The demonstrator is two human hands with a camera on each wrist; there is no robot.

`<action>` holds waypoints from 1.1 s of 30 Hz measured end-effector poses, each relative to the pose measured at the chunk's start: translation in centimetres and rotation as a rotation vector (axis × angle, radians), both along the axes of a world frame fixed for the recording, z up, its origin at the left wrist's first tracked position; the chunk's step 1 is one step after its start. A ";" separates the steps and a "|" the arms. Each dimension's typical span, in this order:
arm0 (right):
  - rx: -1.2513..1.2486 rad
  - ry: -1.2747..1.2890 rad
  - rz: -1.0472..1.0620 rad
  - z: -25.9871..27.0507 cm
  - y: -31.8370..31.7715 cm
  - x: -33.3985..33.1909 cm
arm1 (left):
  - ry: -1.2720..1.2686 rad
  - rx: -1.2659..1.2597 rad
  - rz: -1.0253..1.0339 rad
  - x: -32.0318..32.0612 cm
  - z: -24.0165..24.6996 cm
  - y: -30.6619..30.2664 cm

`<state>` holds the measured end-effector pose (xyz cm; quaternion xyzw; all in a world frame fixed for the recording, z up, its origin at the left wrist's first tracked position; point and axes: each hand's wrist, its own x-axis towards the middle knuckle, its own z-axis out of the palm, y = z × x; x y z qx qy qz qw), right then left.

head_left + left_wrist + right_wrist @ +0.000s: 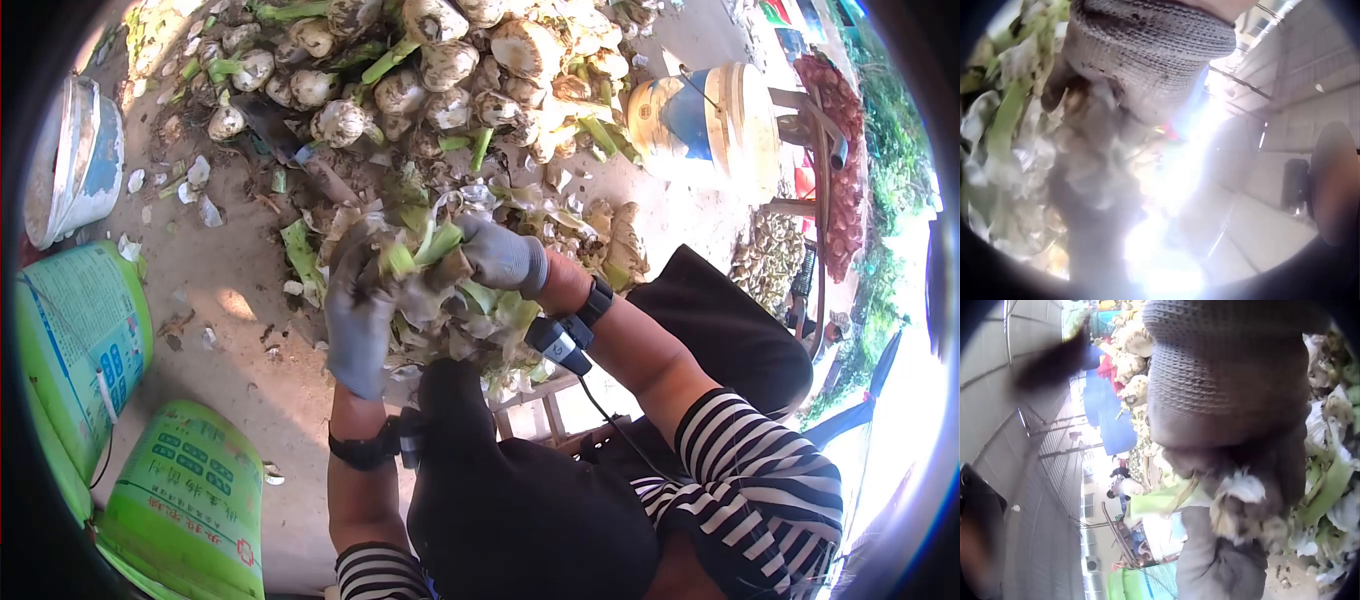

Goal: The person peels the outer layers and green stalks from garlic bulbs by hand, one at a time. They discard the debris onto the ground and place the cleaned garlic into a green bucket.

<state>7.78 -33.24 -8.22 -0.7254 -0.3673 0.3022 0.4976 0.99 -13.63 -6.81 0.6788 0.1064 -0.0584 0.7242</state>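
Grey knitted gloves cover both hands, which meet over a heap of husks (440,325) in front of the person. Between them is a garlic bulb with papery skin (1241,509) and a pale green stem (437,243). The left hand (358,320) grips it from the left, its fingers curled. From the right, the right hand (495,255) pinches at the stem and loose skin. In the right wrist view the stem juts out between the gloves; fingers hide much of the bulb. The left wrist view is blurred around the bulb.
A large pile of garlic bulbs (400,95) lies beyond the hands. A knife-like tool (325,180) rests at its near edge. Buckets stand at left (90,160) and right (700,125). Green containers (185,490) stand at lower left. A red net sack (835,160) is far right.
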 end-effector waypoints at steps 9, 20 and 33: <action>0.032 0.772 -0.118 2.3 -3.0 -0.9 | 0.175 -0.891 0.514 0.7 -3.2 4.3; -0.475 -0.015 -0.080 5.1 4.3 1.7 | 0.106 -0.424 0.273 -0.5 0.0 1.4; -0.594 -0.114 -0.056 6.5 5.8 1.4 | 0.209 -0.522 0.342 -0.2 1.7 0.3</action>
